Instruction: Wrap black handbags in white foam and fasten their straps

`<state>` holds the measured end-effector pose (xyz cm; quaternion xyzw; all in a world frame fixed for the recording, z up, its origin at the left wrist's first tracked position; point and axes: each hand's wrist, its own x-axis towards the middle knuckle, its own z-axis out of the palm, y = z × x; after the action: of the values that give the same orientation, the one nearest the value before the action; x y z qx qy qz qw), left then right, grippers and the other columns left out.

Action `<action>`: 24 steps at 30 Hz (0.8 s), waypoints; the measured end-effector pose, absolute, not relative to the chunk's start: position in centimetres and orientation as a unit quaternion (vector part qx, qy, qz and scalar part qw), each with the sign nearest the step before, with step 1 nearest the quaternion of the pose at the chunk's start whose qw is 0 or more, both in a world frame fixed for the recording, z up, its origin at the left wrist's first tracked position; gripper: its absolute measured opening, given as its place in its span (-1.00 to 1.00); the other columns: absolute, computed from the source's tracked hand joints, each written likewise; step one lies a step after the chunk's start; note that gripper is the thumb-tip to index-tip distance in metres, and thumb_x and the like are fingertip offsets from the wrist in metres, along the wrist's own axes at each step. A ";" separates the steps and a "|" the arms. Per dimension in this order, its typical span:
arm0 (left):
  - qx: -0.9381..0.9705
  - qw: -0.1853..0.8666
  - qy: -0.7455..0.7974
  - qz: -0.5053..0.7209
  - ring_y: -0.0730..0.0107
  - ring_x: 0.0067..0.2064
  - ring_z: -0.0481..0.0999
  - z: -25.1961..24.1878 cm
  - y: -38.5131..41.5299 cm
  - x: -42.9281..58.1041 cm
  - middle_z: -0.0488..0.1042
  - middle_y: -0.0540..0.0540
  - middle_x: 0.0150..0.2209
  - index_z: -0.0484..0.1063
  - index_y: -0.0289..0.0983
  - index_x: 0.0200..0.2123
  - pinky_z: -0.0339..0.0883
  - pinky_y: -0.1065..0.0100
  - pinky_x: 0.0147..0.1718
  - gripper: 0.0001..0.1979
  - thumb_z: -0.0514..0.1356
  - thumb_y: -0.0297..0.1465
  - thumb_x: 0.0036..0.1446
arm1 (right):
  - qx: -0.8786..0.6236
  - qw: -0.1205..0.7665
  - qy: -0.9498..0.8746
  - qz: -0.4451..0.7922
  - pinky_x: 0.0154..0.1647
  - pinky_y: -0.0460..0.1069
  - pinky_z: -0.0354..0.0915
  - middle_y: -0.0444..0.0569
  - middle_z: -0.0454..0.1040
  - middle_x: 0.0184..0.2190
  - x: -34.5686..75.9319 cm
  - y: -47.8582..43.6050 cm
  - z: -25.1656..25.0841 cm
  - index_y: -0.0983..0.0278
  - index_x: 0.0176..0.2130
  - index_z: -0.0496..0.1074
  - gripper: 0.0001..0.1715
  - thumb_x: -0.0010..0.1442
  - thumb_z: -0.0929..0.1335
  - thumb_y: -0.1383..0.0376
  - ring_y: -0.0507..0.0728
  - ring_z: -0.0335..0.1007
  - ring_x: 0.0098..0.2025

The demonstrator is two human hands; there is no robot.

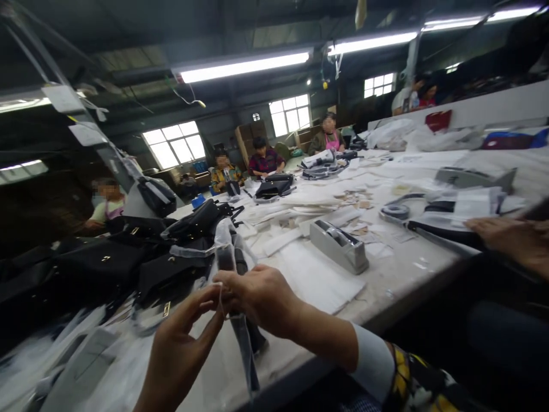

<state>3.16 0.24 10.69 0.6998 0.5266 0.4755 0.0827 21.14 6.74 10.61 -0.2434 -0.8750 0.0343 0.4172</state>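
Near the front of the table, a black bag strap wrapped in clear plastic film runs under both of my hands. My left hand comes up from below, thumb and fingers pinched on a thin edge of the clear film. My right hand meets it from the right, its fingers closed at the same spot over the strap. The fingertips of both hands nearly touch. Just beyond my right hand stands a grey tape dispenser, beside white paper sheets.
Black handbags are heaped on the left. A co-worker's hand rests on a wrapped black item at right, near a tape roll and another grey dispenser. Several people sit along the far side. Another dispenser lies lower left.
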 end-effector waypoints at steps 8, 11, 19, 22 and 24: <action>0.685 -0.140 0.552 0.455 0.25 -0.15 0.64 9.6 -1.6 3.9 0.63 -0.02 -0.11 0.56 -0.09 -0.06 0.47 0.32 -0.08 -0.75 0.26 -0.24 0.19 | -0.165 0.487 -0.810 0.281 0.07 0.03 0.34 -0.03 0.57 -0.01 21.4 5.9 9.6 0.16 0.28 0.24 -0.36 0.25 0.35 0.39 0.13 0.52 0.01; 0.591 -0.073 0.622 0.509 0.20 -0.14 0.63 8.0 -2.9 4.5 0.64 -0.03 -0.14 0.57 -0.11 -0.11 0.46 0.28 -0.04 -0.70 0.32 -0.15 0.11 | -0.139 0.523 -0.691 0.479 0.15 0.07 0.34 -0.05 0.60 -0.07 21.4 5.0 9.4 0.18 0.22 0.30 -0.43 0.24 0.40 0.30 0.12 0.52 0.02; 0.408 0.061 0.668 0.619 0.21 -0.15 0.62 2.9 -4.5 5.6 0.63 -0.04 -0.21 0.55 -0.18 -0.19 0.44 0.25 0.02 -0.66 0.40 -0.16 -0.02 | -0.207 0.619 -0.683 0.328 0.17 0.08 0.31 -0.09 0.62 -0.23 20.5 5.2 6.8 0.16 0.01 0.49 -0.63 0.18 0.44 0.36 0.13 0.55 -0.09; 0.382 0.108 0.650 0.648 0.24 -0.19 0.61 2.5 -5.2 6.2 0.62 -0.05 -0.25 0.54 -0.20 -0.22 0.48 0.30 -0.09 -0.67 0.41 -0.18 -0.04 | -0.227 0.615 -0.669 0.350 0.07 0.05 0.37 -0.07 0.61 -0.22 20.8 5.6 6.1 0.17 0.02 0.47 -0.62 0.19 0.44 0.35 0.13 0.55 -0.13; 0.344 0.173 0.640 0.664 0.24 -0.22 0.61 2.4 -5.3 6.7 0.62 -0.07 -0.27 0.52 -0.23 -0.22 0.50 0.32 -0.18 -0.64 0.43 -0.18 -0.05 | -0.242 0.607 -0.659 0.372 0.05 0.05 0.38 -0.08 0.61 -0.26 20.9 5.9 5.8 0.19 -0.01 0.47 -0.67 0.20 0.44 0.32 0.13 0.55 -0.16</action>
<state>6.69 -5.33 2.42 0.3441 0.6404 0.6644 0.1731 20.89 5.92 5.77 -0.2422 -0.6593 0.3722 0.6067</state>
